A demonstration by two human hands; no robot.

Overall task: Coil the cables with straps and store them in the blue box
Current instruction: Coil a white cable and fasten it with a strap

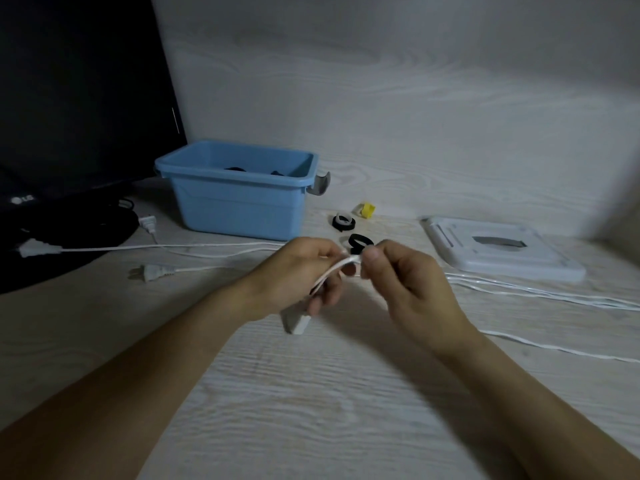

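White cable (341, 266) pinched at its bend by left hand (298, 271) and right hand (405, 275), likely starting a coil, blue box (239, 199) waiting behind.

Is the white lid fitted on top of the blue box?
No, the white lid lies flat on the table, right of the open blue box.

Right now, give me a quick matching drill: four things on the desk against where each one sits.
Things:
1. blue box
2. white lid
3. yellow strap
4. white cable

Places:
A. flat on the desk at far right
B. held between both hands
C. just right of the monitor
D. on the desk right of the box

Pairs: 1-C, 2-A, 3-D, 4-B
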